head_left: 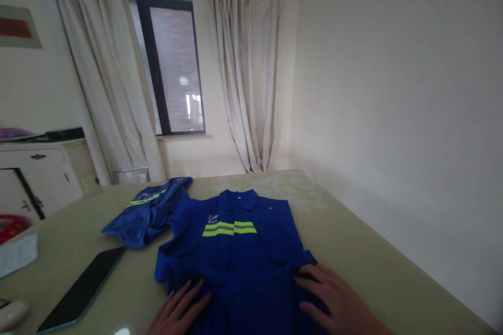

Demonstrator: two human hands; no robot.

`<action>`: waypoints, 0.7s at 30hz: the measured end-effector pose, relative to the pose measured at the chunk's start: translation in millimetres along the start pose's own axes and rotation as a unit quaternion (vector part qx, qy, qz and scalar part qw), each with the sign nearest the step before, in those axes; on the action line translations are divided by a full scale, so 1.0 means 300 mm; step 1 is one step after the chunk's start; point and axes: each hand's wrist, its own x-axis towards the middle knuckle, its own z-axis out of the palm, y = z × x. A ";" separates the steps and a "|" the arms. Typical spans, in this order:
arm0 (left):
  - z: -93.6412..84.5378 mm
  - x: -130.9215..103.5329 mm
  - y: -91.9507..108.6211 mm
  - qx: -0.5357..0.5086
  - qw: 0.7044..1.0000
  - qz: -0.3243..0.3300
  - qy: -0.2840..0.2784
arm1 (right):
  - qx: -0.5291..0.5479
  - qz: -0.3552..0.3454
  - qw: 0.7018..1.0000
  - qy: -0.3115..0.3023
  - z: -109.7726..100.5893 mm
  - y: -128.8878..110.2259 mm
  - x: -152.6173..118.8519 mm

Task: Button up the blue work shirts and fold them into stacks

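A blue work jacket (236, 256) with a yellow-green reflective band across its chest lies front up on the table (373, 272), collar pointing away from me. Its sleeves are tucked inward, and the lower part is bunched near me. My left hand (181, 308) rests on the jacket's lower left side with its fingers stretched out and apart. On the lower right edge lies my right hand (330, 296), fingers spread and slightly bent over the cloth. A second blue garment (151, 212) with the same kind of band lies loosely folded behind and left of the jacket.
A dark flat phone or tablet (84, 288) lies left of the jacket. Farther left are a white paper (18, 255) and a rounded white object (12, 315), partly cut off. A wall (412, 141) borders the table's right side. Behind stand curtains (247, 68) and a white cabinet (47, 172).
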 end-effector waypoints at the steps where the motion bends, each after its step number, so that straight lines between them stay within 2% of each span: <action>1: -0.021 0.051 0.021 0.005 1.000 -0.001 0.013 | -0.020 0.006 1.000 0.003 -0.003 0.017 0.052; 3: -0.069 0.170 0.071 0.015 0.998 -0.028 0.055 | -0.058 0.028 0.998 0.023 -0.018 0.066 0.175; 6: -0.136 0.349 0.145 0.022 0.994 -0.057 0.086 | -0.107 0.101 0.988 0.051 -0.048 0.133 0.357; 9: -0.170 0.440 0.185 0.020 0.988 -0.060 0.144 | -0.102 0.093 0.988 0.070 -0.062 0.159 0.447; 11: -0.170 0.415 0.177 -0.018 0.981 -0.040 0.188 | -0.081 0.066 0.992 0.076 -0.067 0.165 0.422; 13: -0.160 0.324 0.134 -0.081 0.972 -0.032 0.216 | -0.040 0.034 0.996 0.077 -0.082 0.177 0.335; 14: -0.155 0.262 0.102 -0.110 0.969 -0.044 0.217 | -0.012 0.019 0.997 0.070 -0.096 0.186 0.277; 16: -0.153 0.131 0.032 -0.151 0.957 -0.119 0.216 | 0.047 0.015 0.998 0.031 -0.139 0.206 0.160; 17: -0.160 0.074 0.004 -0.164 0.953 -0.157 0.201 | 0.064 0.031 0.997 0.004 -0.164 0.213 0.113; 19: -0.189 0.005 -0.017 -0.166 0.959 -0.185 0.134 | 0.052 0.055 0.997 -0.023 -0.212 0.211 0.062; 21: -0.229 0.017 0.015 -0.130 0.972 -0.176 0.082 | 0.004 0.055 0.998 0.016 -0.234 0.182 0.085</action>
